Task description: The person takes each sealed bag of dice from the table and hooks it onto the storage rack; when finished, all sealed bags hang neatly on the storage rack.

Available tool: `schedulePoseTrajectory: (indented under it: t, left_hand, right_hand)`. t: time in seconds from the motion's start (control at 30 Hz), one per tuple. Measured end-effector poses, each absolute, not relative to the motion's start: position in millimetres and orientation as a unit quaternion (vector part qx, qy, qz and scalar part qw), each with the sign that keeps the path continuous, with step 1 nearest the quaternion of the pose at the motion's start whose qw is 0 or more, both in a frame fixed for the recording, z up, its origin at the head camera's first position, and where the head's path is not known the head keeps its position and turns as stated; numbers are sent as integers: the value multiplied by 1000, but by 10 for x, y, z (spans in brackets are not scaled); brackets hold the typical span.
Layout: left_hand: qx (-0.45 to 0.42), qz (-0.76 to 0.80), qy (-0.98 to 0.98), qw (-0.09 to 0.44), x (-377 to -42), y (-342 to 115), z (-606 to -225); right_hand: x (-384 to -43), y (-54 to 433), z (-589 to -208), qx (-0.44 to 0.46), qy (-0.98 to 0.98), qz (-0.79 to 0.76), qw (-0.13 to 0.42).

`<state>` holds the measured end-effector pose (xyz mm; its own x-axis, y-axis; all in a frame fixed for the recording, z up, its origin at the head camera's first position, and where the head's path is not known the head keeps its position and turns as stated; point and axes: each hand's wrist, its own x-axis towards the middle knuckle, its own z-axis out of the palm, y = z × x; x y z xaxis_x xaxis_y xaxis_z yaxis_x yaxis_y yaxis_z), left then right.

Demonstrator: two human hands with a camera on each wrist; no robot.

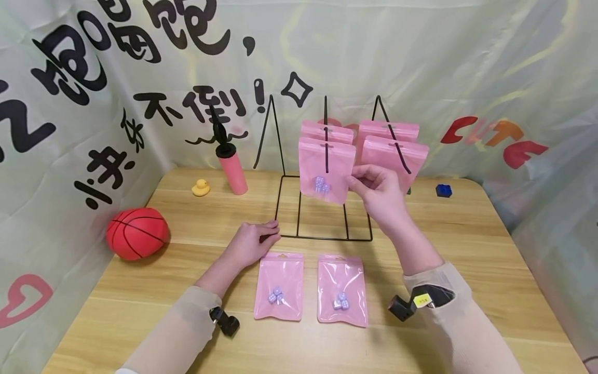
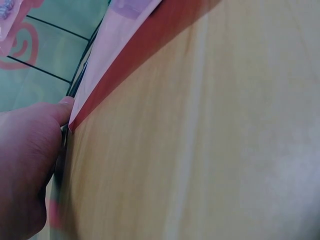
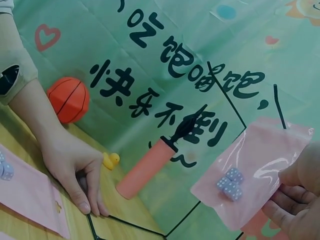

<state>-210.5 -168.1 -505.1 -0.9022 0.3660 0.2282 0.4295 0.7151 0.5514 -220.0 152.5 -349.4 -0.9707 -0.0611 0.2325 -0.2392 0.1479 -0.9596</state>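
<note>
On the middle of the surface (image 1: 467, 249), short of the rack, a left flat pouch (image 1: 280, 278) and a right flat pouch (image 1: 342, 280) lie side by side, apart, each pink and holding a few pale purple dice (image 1: 276, 296); these two look to be what is left to hang. Just beyond the left flat pouch's top edge, the left grip (image 1: 254, 240) pinches the front left corner of the wire rack (image 1: 322, 238) at its base. Toward the surface's left edge sits a red basketball (image 1: 137, 234).

Farther back, the held pouch (image 1: 314, 165) hangs at the middle prong (image 1: 326, 161), its right edge pinched between thumb and fingers of the right grip (image 1: 380, 195); I judge its hanging nearly done, since the prong seems to pass through its top slot. Behind it is a rear middle pouch (image 1: 314, 132); a front right pouch (image 1: 380, 156) and a rear right pouch (image 1: 374, 130) share the right-hand prong. Those three count as done, while the left prong (image 1: 263, 132) is bare.

Near the far left corner stand a yellow duck (image 1: 201, 188) and a pink pump (image 1: 232, 171); near the far right corner, a blue block (image 1: 444, 190). Past the far edge hangs a lettered backdrop (image 1: 420, 62).

Only the head view gives all six pouches together. The right wrist view shows the held pouch's dice bunched close up, and a sun drawing (image 3: 307, 10) outside the head view. The left wrist view (mostly bare wood) sets the left thumb beside a pouch corner; whether they touch, I cannot tell.
</note>
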Motion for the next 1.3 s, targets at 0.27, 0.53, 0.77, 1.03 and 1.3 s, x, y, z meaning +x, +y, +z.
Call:
schedulePoseTrajectory:
  t: [0.27, 0.53, 0.77, 1.03, 1.3]
  left_hand:
    - [-223, -310, -922, 60, -2106, -1676, -5044]
    - [-218, -311, -924, 54, -2108, -1684, -5037]
    - [-222, -309, -923, 55, -2126, -1690, -5058]
    - [-222, -314, -922, 56, -2137, -1681, -5058]
    - [-218, -311, -923, 55, -2128, -1686, -5062]
  right_hand:
    - [-2094, 1659, -3523, 130, -796, 588, 64]
    - [-1990, 1798, -3661, 172, -824, 536, 59]
    - [-1930, 1954, -3872, 189, -843, 504, 15]
    - [-1996, 2134, -4174, 203, -873, 444, 10]
    - [-2042, 2263, -4455, 221, -900, 374, 28]
